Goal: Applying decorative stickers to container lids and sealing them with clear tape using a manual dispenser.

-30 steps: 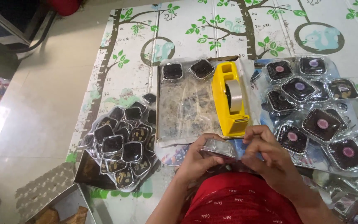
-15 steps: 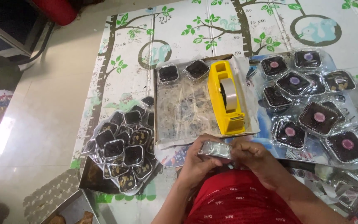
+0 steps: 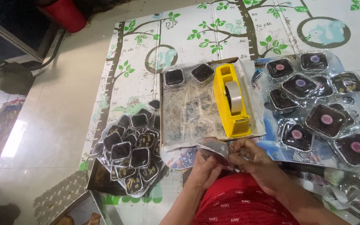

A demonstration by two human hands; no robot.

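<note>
At 9 o'clock from the hands: heap of small dark cups (image 3: 132, 152), square, clear-lidded, piled on a tray (image 3: 101, 183) on the play mat (image 3: 146, 71). Some show nut topping, some plain dark.

Centre, 12 o'clock from the hands: cardboard sheet (image 3: 188, 112) under crinkled clear film. Two more cups at its far edge. Yellow tape dispenser (image 3: 230, 102) stands on the sheet's right side, roll upright, cutter end toward the person.

Bottom centre: left hand (image 3: 205, 171) grips a silvery wrapped pack (image 3: 213, 149) from below, fingers curled round it. Right hand (image 3: 257, 164) pinches the pack's right edge, thumb and fingertips closed on it. Pack sits just at the near edge of the sheet, at 6 o'clock from the dispenser. Can't tell what's inside the wrap.

At 2 o'clock from the hands: lidded cakes (image 3: 326, 121), round pink or purple stickers on top, lying close together on glossy film. More clear wrap crumpled at 4 o'clock.
</note>
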